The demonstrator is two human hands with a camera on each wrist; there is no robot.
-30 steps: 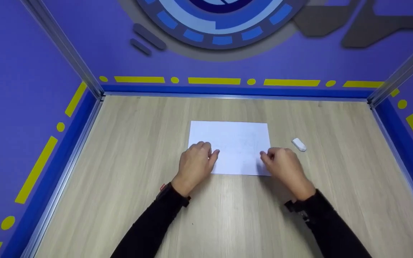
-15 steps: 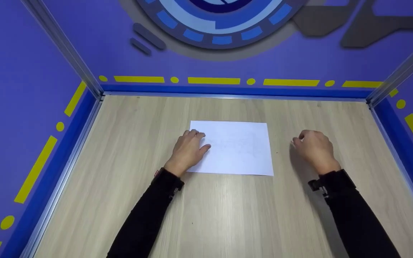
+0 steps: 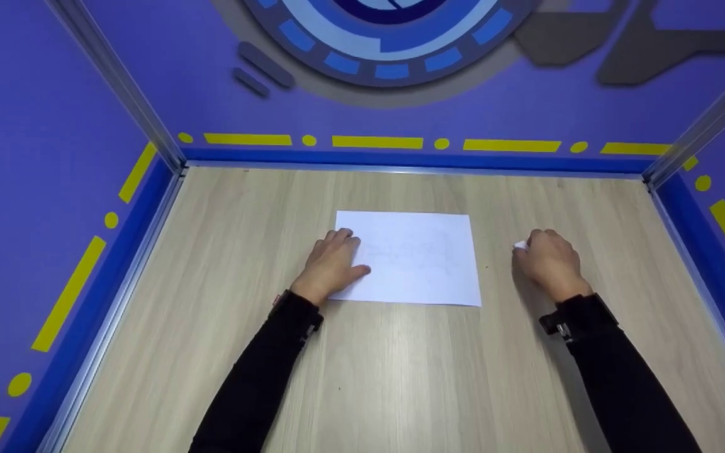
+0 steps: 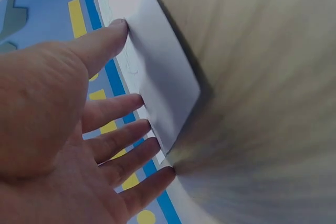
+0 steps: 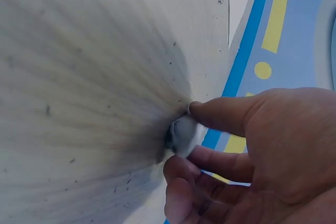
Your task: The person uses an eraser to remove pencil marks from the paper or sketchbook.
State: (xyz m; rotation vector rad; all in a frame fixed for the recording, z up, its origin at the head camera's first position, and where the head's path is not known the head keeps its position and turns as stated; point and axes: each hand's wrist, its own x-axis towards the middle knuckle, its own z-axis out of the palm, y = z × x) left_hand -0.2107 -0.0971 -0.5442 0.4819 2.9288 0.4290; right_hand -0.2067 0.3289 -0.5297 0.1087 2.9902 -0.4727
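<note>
A white sheet of paper (image 3: 416, 277) lies flat on the table, and faint grey marks show across it. My left hand (image 3: 330, 267) rests on the paper's left side with fingers and thumb spread; in the left wrist view its fingertips (image 4: 165, 173) reach the sheet's corner. Right of the paper, my right hand (image 3: 553, 264) pinches a small white eraser (image 5: 185, 134) between thumb and fingers, down at the tabletop. Only a bit of the eraser (image 3: 520, 245) shows in the head view, as the fingers cover the rest.
The pale wood table (image 3: 400, 377) has blue-purple panels with yellow marks on its left, back and right. A metal rail (image 3: 413, 170) runs along the back edge. Small dark specks dot the tabletop in the right wrist view.
My right hand has moved from the paper's right edge rightward to the eraser and now pinches it. My left hand has shifted slightly left and away from me, its fingers spreading on the paper.
</note>
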